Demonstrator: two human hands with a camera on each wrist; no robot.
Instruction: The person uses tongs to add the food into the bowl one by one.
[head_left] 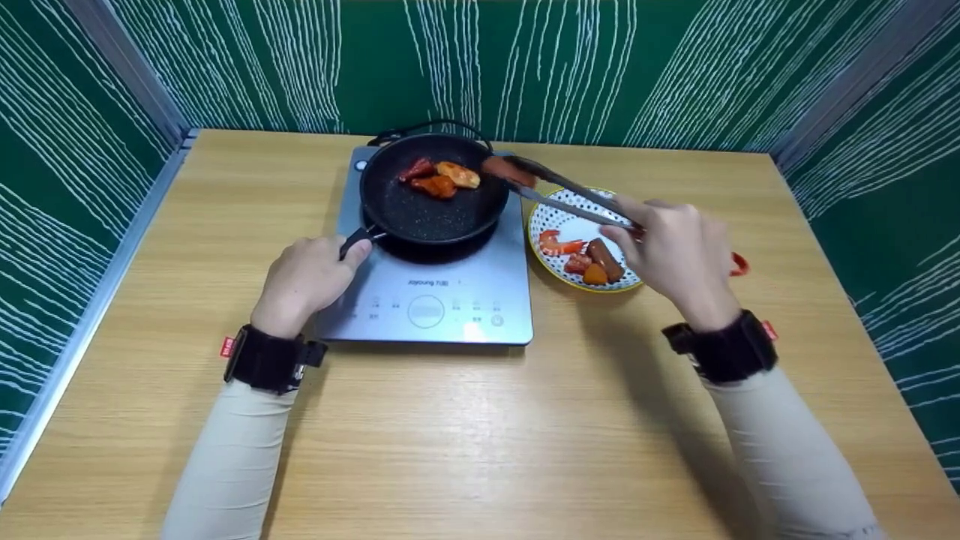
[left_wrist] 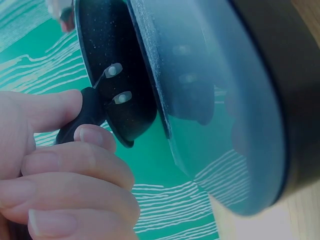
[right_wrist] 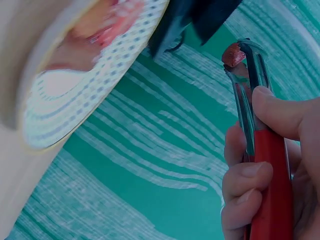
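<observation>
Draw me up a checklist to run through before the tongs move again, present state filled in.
1. Left hand grips the frying pan handle: ok.
2. Right hand holds the tongs: ok.
3. Held food piece pinched at the tongs' tips: ok.
4. Held food piece wholly inside the frying pan's rim: not ok; in the head view it shows at the right edge.
5. Bare room in the frying pan: ok; three pieces lie toward the back, the front is bare.
6. Induction cooker heating: cannot tell.
</observation>
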